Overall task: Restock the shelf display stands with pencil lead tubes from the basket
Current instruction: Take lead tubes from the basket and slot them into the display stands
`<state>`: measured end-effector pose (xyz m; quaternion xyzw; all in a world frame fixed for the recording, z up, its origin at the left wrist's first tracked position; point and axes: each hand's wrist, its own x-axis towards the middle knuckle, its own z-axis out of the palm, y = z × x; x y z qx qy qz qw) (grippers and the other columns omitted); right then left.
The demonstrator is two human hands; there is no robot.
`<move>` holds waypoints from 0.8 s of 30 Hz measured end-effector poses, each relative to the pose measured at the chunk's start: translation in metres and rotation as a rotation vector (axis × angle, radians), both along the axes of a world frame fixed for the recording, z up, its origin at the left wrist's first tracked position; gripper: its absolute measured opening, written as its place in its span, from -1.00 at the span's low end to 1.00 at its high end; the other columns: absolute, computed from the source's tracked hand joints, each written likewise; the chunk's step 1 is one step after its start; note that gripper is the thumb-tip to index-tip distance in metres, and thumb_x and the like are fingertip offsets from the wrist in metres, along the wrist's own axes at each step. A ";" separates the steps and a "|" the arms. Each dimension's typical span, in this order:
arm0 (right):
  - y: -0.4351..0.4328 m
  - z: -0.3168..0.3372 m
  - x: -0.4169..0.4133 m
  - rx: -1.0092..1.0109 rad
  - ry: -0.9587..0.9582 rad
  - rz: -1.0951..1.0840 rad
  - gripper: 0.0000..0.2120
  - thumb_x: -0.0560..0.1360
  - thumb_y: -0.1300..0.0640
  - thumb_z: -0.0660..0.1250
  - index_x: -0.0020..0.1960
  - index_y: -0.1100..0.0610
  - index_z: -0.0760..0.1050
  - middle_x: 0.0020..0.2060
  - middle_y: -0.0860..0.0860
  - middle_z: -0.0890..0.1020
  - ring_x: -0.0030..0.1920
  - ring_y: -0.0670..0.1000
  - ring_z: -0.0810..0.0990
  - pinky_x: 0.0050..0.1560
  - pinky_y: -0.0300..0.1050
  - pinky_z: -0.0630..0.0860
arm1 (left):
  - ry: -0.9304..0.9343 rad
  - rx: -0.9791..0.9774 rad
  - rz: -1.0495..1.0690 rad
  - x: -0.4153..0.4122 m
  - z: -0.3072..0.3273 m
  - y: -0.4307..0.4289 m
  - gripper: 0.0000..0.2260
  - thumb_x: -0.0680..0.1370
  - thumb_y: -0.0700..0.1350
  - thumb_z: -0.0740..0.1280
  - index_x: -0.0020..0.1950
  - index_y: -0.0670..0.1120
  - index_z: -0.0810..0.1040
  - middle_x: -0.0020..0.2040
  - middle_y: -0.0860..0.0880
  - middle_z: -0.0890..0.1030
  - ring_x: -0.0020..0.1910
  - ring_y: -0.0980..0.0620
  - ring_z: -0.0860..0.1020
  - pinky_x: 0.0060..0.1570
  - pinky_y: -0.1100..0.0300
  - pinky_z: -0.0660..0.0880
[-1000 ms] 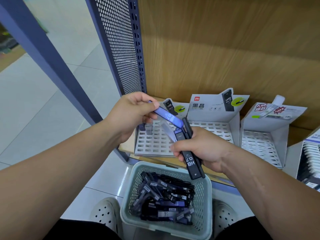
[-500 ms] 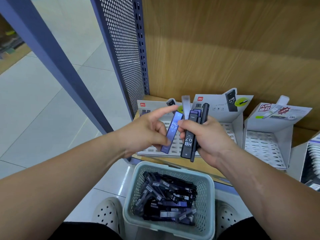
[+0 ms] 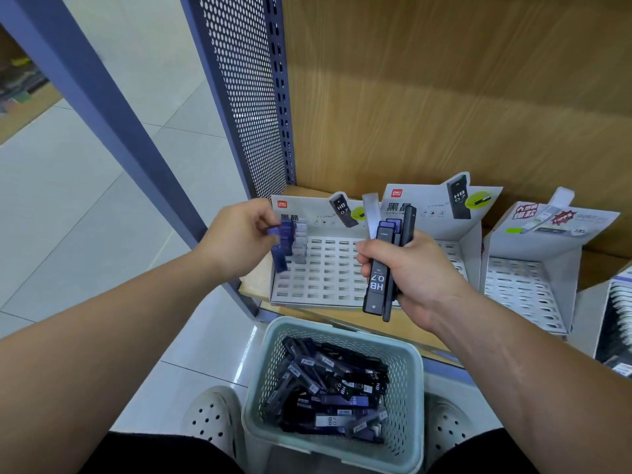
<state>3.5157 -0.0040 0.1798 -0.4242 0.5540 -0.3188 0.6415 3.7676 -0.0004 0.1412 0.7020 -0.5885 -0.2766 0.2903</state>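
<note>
One head-worn camera looks forward and down from close above the basket (image 3: 333, 436), facing the shelf.

Both forearms are bare from elbow to wrist, with no sleeve, watch or band on either, and the left hand (image 3: 239, 241) and right hand (image 3: 415, 278) wear no rings or gloves. On the feet are white perforated clogs (image 3: 213, 419), rounded at the toe and dotted with small round holes. Dark, near-black shorts (image 3: 154, 455) cover the thighs at the bottom edge.
</note>
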 end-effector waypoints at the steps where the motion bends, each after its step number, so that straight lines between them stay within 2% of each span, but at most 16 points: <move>1: 0.000 0.000 -0.001 0.002 -0.003 -0.001 -0.91 0.49 0.26 0.46 -0.06 0.18 0.55 -0.32 0.09 0.64 -0.35 -0.01 0.58 -0.15 0.00 0.53 | -0.076 -0.014 -0.014 0.003 -0.003 0.000 -0.74 0.43 -0.33 0.44 -0.24 0.02 0.52 -0.27 0.04 0.63 -0.26 0.00 0.59 -0.20 0.06 0.59; 4: -0.001 -0.002 -0.002 0.007 -0.005 0.000 -0.89 0.48 0.27 0.47 -0.05 0.18 0.55 -0.32 0.08 0.64 -0.35 -0.01 0.59 -0.14 0.02 0.54 | -0.208 -0.043 -0.053 0.001 -0.013 0.000 -0.71 0.43 -0.31 0.45 -0.27 0.04 0.47 -0.29 0.09 0.58 -0.27 -0.01 0.55 -0.25 0.18 0.46; 8: 0.001 -0.003 -0.004 0.000 0.009 0.018 -0.90 0.47 0.27 0.47 -0.12 0.16 0.55 -0.33 0.09 0.63 -0.33 0.01 0.58 -0.13 0.03 0.51 | -0.371 -0.098 -0.088 -0.004 -0.021 -0.003 -0.75 0.46 -0.24 0.43 -0.25 0.06 0.45 -0.28 0.11 0.53 -0.25 -0.05 0.50 -0.30 0.20 0.33; 11: 0.000 -0.002 -0.007 0.004 0.014 0.020 -0.90 0.48 0.27 0.46 -0.12 0.16 0.55 -0.33 0.08 0.63 -0.34 -0.01 0.58 -0.16 0.00 0.52 | -0.381 -0.100 -0.140 -0.002 -0.025 -0.006 -0.80 0.44 -0.29 0.41 -0.25 -0.01 0.50 -0.29 0.12 0.52 -0.26 -0.03 0.49 -0.34 0.31 0.29; 15: -0.003 -0.002 -0.012 0.009 0.014 0.019 -0.90 0.48 0.27 0.46 -0.06 0.17 0.54 -0.33 0.05 0.63 -0.38 -0.03 0.57 -0.28 -0.10 0.51 | -0.402 -0.087 -0.151 -0.003 -0.029 -0.009 -0.86 0.44 -0.31 0.39 -0.20 -0.07 0.58 -0.23 0.05 0.61 -0.22 -0.06 0.53 -0.25 0.21 0.37; 21: -0.004 -0.002 -0.013 0.020 0.005 0.028 -0.88 0.47 0.28 0.46 -0.04 0.18 0.55 -0.31 0.07 0.63 -0.36 -0.01 0.58 -0.21 -0.07 0.51 | -0.444 -0.066 -0.198 -0.001 -0.031 -0.013 -0.87 0.47 -0.27 0.39 -0.13 -0.05 0.68 -0.18 0.00 0.68 -0.19 -0.06 0.57 -0.22 0.18 0.41; 24: -0.004 -0.001 -0.013 0.031 -0.013 0.045 -0.89 0.46 0.29 0.46 -0.05 0.18 0.55 -0.31 0.08 0.63 -0.34 0.01 0.58 -0.17 -0.05 0.53 | -0.498 -0.058 -0.223 -0.005 -0.035 -0.012 -0.85 0.49 -0.25 0.40 -0.04 -0.08 0.74 -0.09 -0.06 0.69 -0.12 -0.09 0.59 -0.14 0.13 0.48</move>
